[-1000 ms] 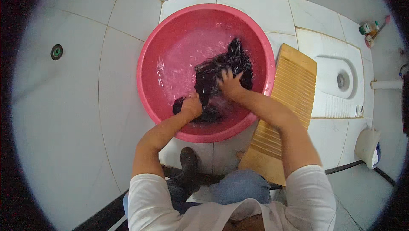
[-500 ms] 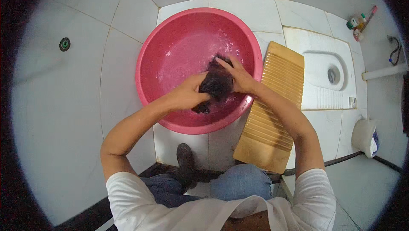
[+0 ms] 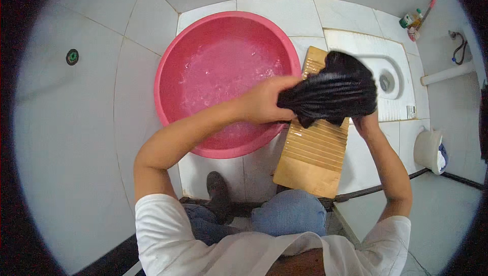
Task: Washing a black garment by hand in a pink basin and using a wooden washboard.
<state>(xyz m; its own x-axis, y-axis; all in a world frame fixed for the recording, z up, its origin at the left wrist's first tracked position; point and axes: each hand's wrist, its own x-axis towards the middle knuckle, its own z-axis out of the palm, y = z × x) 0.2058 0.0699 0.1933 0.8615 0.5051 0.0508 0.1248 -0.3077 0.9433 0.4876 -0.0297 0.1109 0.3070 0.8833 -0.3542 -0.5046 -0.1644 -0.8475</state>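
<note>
A wet black cloth (image 3: 335,90) is stretched between my two hands above the washboard. My left hand (image 3: 268,100) grips its bunched end near the basin's right rim. At the cloth's right end is my right hand (image 3: 367,123), holding it from beneath, with most of its fingers hidden behind the fabric. Under the cloth lies a yellow ridged washboard (image 3: 311,151), tilted beside the basin. The round pink basin (image 3: 160,90) holds water with some bubbles.
A white squat toilet (image 3: 396,100) is set in the tiled floor on the right. Beyond it, bottles (image 3: 408,20) and a pink-handled brush (image 3: 427,11) stand by the wall. A white bin (image 3: 426,151) with a lining stands at the right, below a white pipe (image 3: 447,74).
Both hands have lifted the black cloth out of the basin and moved it right, over the washboard. It was bunched before and is now spread wider, with my hands farther apart.
</note>
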